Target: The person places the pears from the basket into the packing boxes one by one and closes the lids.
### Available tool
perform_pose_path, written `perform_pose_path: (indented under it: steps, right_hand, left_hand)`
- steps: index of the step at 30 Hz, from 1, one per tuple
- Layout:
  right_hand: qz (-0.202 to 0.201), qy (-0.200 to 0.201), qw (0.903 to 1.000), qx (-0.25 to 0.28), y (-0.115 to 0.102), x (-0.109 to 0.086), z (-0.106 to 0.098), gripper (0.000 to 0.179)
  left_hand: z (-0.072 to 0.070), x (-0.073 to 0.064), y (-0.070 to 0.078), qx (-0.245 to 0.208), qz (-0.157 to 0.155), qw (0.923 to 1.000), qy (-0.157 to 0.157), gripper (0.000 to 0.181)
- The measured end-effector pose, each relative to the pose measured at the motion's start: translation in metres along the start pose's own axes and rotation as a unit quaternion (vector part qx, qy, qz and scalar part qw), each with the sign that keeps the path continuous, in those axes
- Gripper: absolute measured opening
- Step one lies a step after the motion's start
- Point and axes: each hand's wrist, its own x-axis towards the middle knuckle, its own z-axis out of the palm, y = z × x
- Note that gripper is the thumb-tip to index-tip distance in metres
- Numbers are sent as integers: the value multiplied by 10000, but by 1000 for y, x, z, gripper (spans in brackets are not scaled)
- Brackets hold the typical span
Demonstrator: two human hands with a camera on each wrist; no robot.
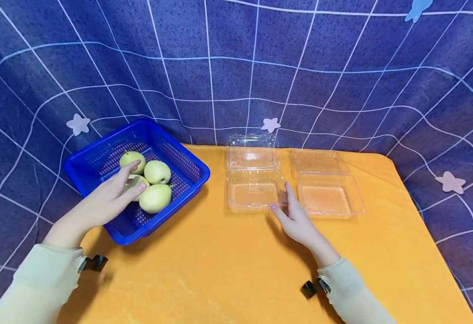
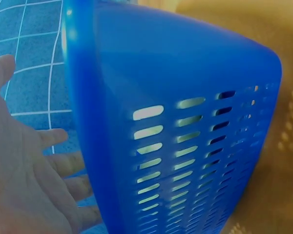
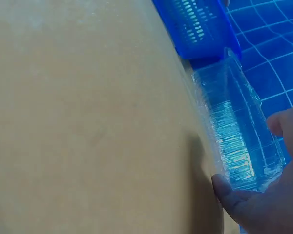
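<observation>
A blue plastic basket (image 1: 171,155) on the left holds several pale green pears (image 1: 156,199). My left hand (image 1: 112,193) reaches over its near-left rim, thumb and fingers extended around one pear (image 1: 137,184). In the left wrist view, the fingers of that hand (image 2: 49,180) are spread beside the basket wall (image 2: 185,53), and no pear shows there. A clear plastic clamshell box (image 1: 254,191) lies with its lid up at the middle. At its near-right corner, my right hand (image 1: 299,225) rests with thumb and finger extended along the edges.
A second clear clamshell box (image 1: 329,198) stands lid-up to the right, close beside my right hand. An orange cloth (image 1: 220,270) covers the table. Behind and at the sides hangs a blue curtain (image 1: 236,76) with white grid lines and stars.
</observation>
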Motion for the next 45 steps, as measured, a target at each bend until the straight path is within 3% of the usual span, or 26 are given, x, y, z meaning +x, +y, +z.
perform_pose_path:
  steps: [9, 17, 21, 26, 32, 35, 40, 42, 45]
  right_hand:
    - [-106, -61, 9993, 363, 7, 0, 1, 90]
    - [109, -148, 9946, 1019, 13, 1, 1, 88]
    - [164, -210, 9932, 1132, 15, -1, 0, 88]
    - [298, -211, 9937, 1057, 14, -1, -3, 90]
    - [409, -320, 9930, 1058, -10, -3, -8, 90]
    - [435, -303, 9928, 1071, -21, -6, -10, 88]
    - [478, -230, 9911, 1221, -24, -7, -10, 87]
    - [498, -211, 9906, 1259, -22, -6, -10, 88]
    - [512, -211, 9903, 1275, -15, -5, -8, 89]
  left_hand:
    - [-5, 5, -2, -189, -177, 9996, -105, 66]
    - [-15, 16, -13, -245, -159, 9995, -69, 62]
    - [-22, 21, -21, -399, -432, 9983, -40, 65]
    - [-28, 26, -30, -1008, -762, 9918, -172, 65]
    - [-30, 29, -41, -1173, -1182, 9859, -133, 70]
    - [-30, 31, -45, -1374, -1544, 9783, -108, 73]
    - [-29, 32, -49, -2151, -2119, 9526, -361, 81]
    - [-27, 32, -50, -2374, -2228, 9441, -518, 83]
    - [-22, 31, -51, -2498, -2300, 9385, -636, 85]
